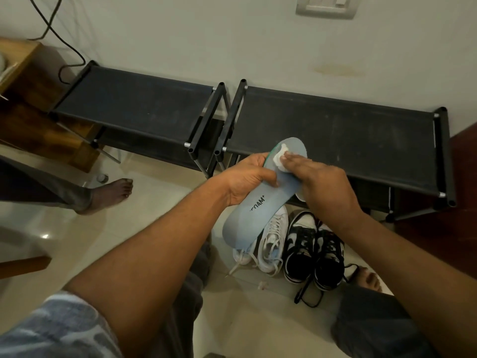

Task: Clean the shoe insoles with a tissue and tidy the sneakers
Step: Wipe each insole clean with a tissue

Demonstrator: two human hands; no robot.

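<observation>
Both arms are extended; the left hand (247, 180) is curled round an insole (268, 202), the right hand (325, 184) held flat.

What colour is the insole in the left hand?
The insole is light blue with dark lettering, clearest in the head view.

Two black shoe racks (144, 109) against a pale wall (206, 34), glossy tiled floor (77, 241).

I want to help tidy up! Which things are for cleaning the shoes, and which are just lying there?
For the job:
- blue insole, gripped by the left hand
- tissue, pressed on it by the right hand
- white sneakers
- black-and-white sneakers

Just lying about:
- black shoe racks
- black cable
- wooden cabinet
- wall switch
</observation>
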